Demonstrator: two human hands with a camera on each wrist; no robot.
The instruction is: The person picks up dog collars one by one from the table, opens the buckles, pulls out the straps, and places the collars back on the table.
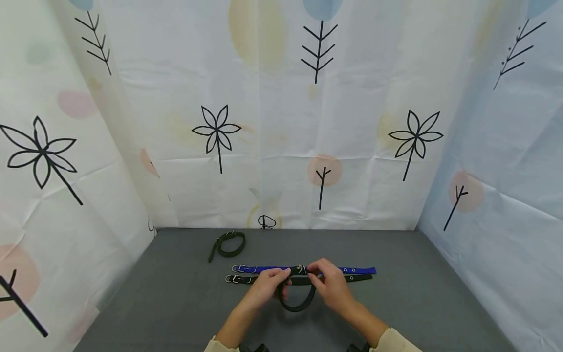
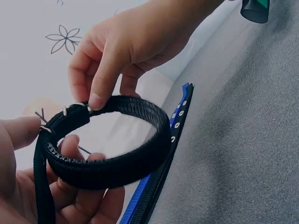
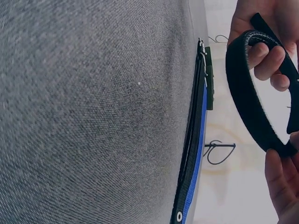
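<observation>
A black collar (image 1: 297, 309), bent round into a loop, hangs between both hands above the table. My left hand (image 1: 268, 286) pinches it on the left, beside its metal buckle (image 2: 77, 106), with fingers curled inside and below the loop. My right hand (image 1: 331, 286) pinches the band on the other side of the buckle between thumb and fingers. A free strap end (image 2: 44, 196) hangs down by the left palm. Just behind the hands, a blue collar (image 1: 362, 270) and another black collar (image 1: 361, 277) lie flat side by side, buckles to the left and eyelets to the right.
Farther back on the left, a dark green collar (image 1: 228, 254) lies coiled on the grey table (image 1: 176, 303). Patterned white cloth (image 1: 281, 190) closes off the back and both sides. A dark object with a green patch (image 2: 254, 11) shows at the left wrist view's top corner.
</observation>
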